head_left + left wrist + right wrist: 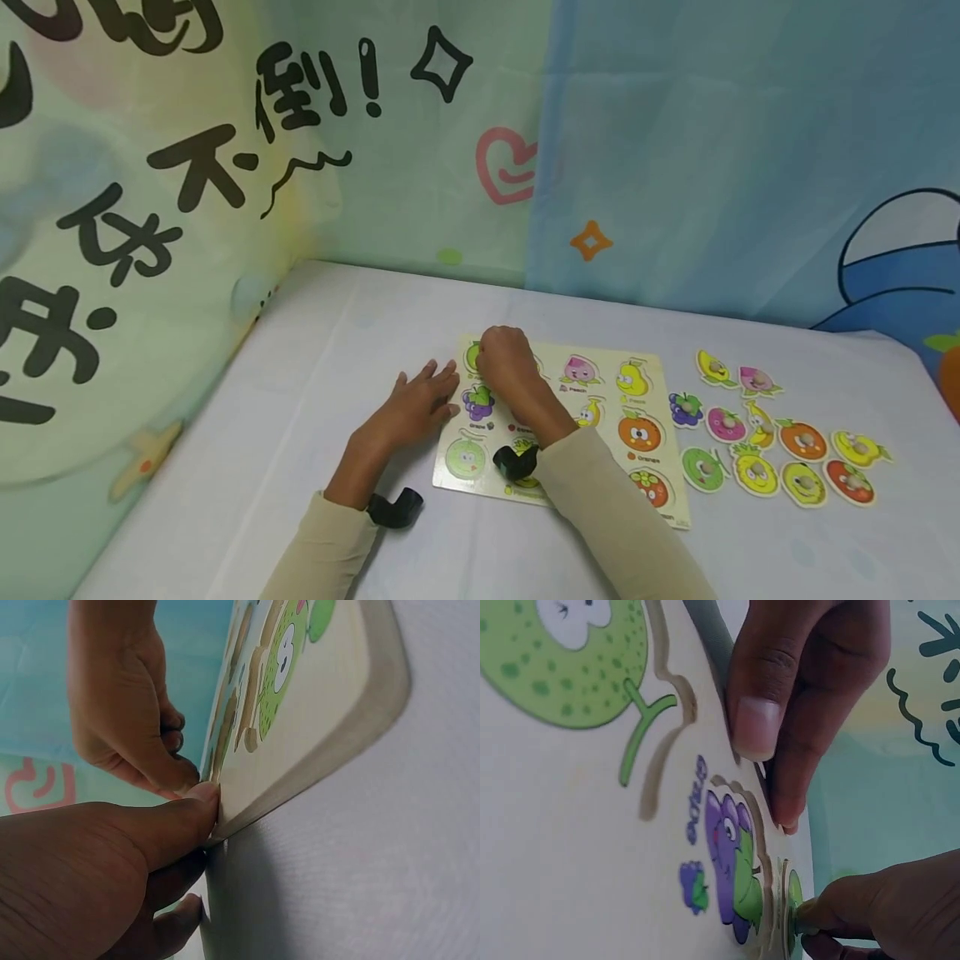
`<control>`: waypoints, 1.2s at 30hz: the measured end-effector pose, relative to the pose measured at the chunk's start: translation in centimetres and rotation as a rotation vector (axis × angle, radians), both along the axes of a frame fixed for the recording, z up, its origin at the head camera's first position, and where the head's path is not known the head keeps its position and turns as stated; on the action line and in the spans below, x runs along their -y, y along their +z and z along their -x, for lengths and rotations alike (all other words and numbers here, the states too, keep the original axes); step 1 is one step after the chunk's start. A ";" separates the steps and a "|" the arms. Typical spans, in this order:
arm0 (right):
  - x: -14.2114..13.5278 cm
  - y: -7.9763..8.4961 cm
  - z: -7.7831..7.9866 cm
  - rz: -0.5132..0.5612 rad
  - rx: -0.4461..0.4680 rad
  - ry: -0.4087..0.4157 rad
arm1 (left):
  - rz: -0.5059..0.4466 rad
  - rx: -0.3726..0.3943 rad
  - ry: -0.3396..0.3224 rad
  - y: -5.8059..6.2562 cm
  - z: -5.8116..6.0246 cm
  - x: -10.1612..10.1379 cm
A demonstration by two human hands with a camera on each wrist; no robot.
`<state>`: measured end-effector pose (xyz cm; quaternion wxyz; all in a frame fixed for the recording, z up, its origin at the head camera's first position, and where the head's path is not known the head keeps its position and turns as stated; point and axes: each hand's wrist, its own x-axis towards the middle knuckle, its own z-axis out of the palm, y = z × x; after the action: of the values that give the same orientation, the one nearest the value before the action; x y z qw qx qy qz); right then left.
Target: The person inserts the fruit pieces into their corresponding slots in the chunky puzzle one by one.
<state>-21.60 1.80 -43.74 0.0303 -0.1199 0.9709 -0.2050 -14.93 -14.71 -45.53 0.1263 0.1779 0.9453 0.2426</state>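
A pale fruit puzzle board (540, 498) lies on the white table, with printed fruit in its recesses. At its upper left corner my right hand (517, 375) pinches the small knob of a green fruit puzzle piece (794, 889), which is at the corner recess. The curled fingers hide part of that piece in the head view. My left hand (412, 408) rests at the board's left edge beside the printed grapes (478, 403), fingers spread. In the left wrist view its thumb (191, 810) touches the board's edge, close below the right hand (124, 705).
Several loose knobbed fruit pieces lie right of the board, among them an avocado (712, 368), grapes (686, 409), an orange (802, 440) and a pineapple (755, 472). A printed curtain (675, 167) hangs behind the table and along its left side.
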 end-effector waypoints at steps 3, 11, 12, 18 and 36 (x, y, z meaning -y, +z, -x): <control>0.0 0.0 0.0 -0.016 0.004 0.002 | 0.005 0.005 0.001 0.0 0.0 -0.1; -0.5 -0.4 -0.1 0.100 0.062 -0.008 | 0.036 0.021 0.027 0.0 0.2 -0.2; -0.6 -0.5 -0.1 0.109 0.061 -0.003 | 0.038 0.023 0.029 0.0 0.2 -0.2; -0.9 -0.7 -0.1 0.100 0.017 0.049 | 0.037 0.038 0.030 0.0 0.2 -0.2; -3.8 -0.7 -1.0 0.273 0.126 0.073 | 0.044 0.031 -0.031 0.0 -0.2 0.0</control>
<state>-20.63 5.64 -44.45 0.0819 -0.1452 0.9251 -0.3412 -14.76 -14.69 -45.50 0.1483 0.1860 0.9454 0.2227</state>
